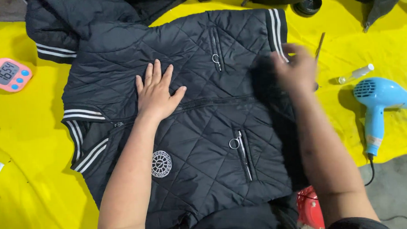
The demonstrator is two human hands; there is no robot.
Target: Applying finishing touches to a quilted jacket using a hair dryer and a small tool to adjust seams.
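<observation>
The left hand (156, 91) is pressing flat, fingers spread, pinning the black quilted jacket (190, 119) lying mid-cloth on the yellow sheet (30, 179), while the blurred right hand (296, 70), at three o'clock, is smoothing its hem, finger state unclear.

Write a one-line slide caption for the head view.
Left hand flat on a black quilted jacket spread over yellow cloth; blurred right hand at its striped hem, blue hairdryer alongside.

Pink rounded timer (8, 74) with grey screen lies far left.
</observation>
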